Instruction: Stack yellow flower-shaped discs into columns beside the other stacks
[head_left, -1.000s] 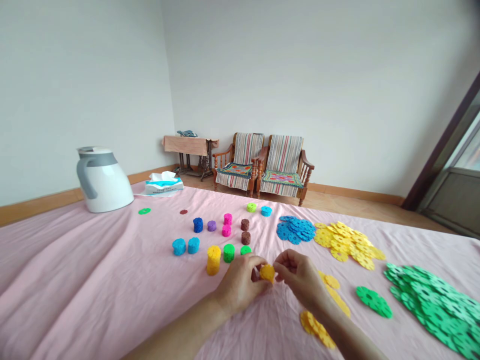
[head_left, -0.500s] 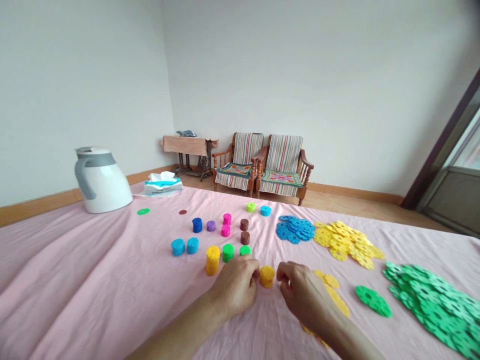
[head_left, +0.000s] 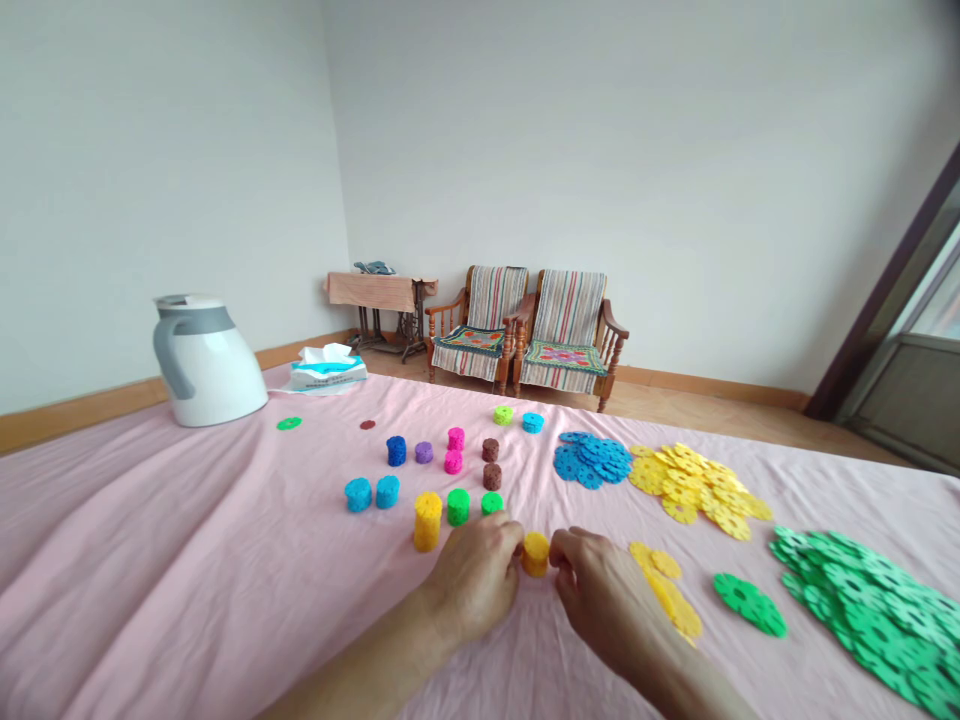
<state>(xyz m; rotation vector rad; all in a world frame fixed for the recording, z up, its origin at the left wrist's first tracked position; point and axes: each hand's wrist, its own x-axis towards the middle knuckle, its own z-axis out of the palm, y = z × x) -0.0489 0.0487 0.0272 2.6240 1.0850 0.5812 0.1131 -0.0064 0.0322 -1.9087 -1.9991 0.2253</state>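
A short stack of yellow notched discs (head_left: 535,555) stands upright on the pink cloth (head_left: 315,610) between my hands. My left hand (head_left: 480,570), fingers curled together, touches its left side. From the right, my right hand (head_left: 604,590) has its bent fingers against the other side; its fingertips are partly hidden. A taller yellow stack (head_left: 427,522) is just left of my left hand. Behind that hand stand two green stacks (head_left: 458,507), one partly covered by my knuckles. Loose yellow discs (head_left: 664,563) lie beside and partly behind my right hand.
Farther back are brown stacks (head_left: 491,477), pink stacks (head_left: 453,461) and blue stacks (head_left: 358,495). At the right lie piles of blue discs (head_left: 592,460), yellow discs (head_left: 697,488) and green discs (head_left: 862,600). A white jug (head_left: 217,375) and a tissue box (head_left: 328,372) stand at back left.
My right hand has moved slightly left, closing the gap to the yellow stack. My left hand stays at the stack's left side. The view has shifted a little.
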